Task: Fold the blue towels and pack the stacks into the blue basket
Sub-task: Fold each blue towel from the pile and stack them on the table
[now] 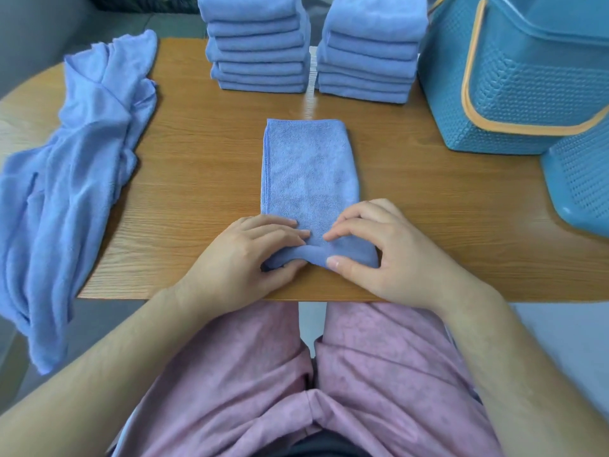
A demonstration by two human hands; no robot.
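Towel (309, 173) for this fold lies as a long strip down the middle of the table (197, 153), its far end square and flat, its near end lifted just inside the table's front edge. I have my left hand (250, 255) and right hand (379, 255) side by side on that near end, each pinching it with the thumb under the rolled lip and the curled fingers pressing on top, fingertips nearly meeting at the centre; I judge this grip is meant to carry the end forward evenly onto the far half. The strip's left long side shows layered hemmed edges and the right side a smooth fold, so the layers could slip apart on the left if I pull unevenly. Ahead, bare wood lies between the strip and the left stack (260, 54) and right stack (369, 61) of folded towels at the far edge, with a narrow gap between them. The blue basket (514, 87) stands at the far right, well apart from the strip, with a second basket (580, 179) nearer beside it. Unfolded towels (82, 176) sprawl over the left edge, leaving open wood on both sides of my hands
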